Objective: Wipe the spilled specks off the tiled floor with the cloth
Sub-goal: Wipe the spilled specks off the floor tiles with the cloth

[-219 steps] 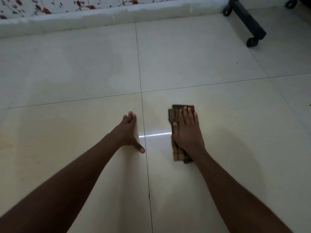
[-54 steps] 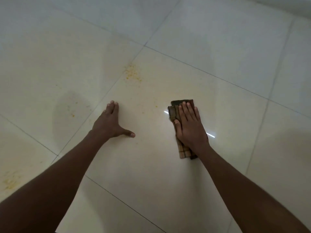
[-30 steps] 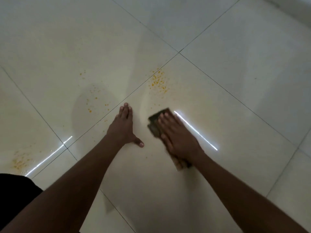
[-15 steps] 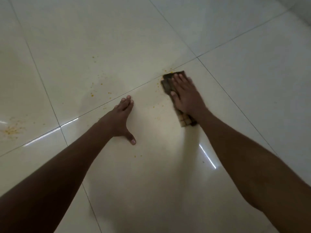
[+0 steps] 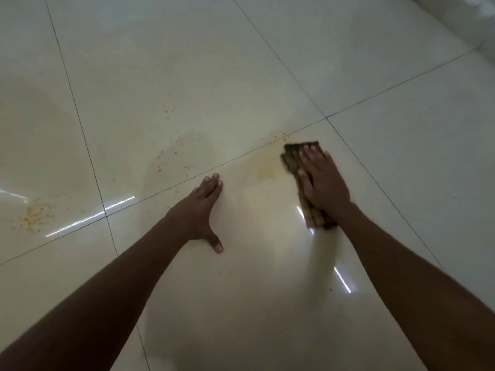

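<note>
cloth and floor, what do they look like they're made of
The folded brown checked cloth under the flat right hand looks like soft woven fabric, probably cotton: matte, with a plaid weave and layered folded edges. The cream tiled floor looks like glazed ceramic or polished porcelain, I cannot tell which: it is glossy, mirrors light streaks, and thin dark grout lines split it.

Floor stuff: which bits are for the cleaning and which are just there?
For the job:
cloth
right hand pressing it
yellow specks
yellowish smear
tiled floor

Just there:
left hand flat on the floor
light streaks
</note>
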